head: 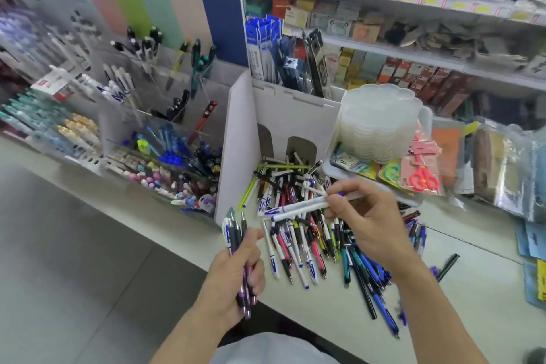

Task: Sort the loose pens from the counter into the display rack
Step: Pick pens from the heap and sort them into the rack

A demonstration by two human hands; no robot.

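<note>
Nearest me, the left hand [236,269] has its grip clamped on a bundle of pens [236,233], tips fanned upward at the near table [325,316] edge. Just right and farther, the right hand [369,221] pinches two white pens [298,207] over the loose pile [310,233]. Feeding more in could loosen that crowded bundle and spill pens to the floor. On the far left, the display rack [165,139] waits, its compartments partly filled.
</note>
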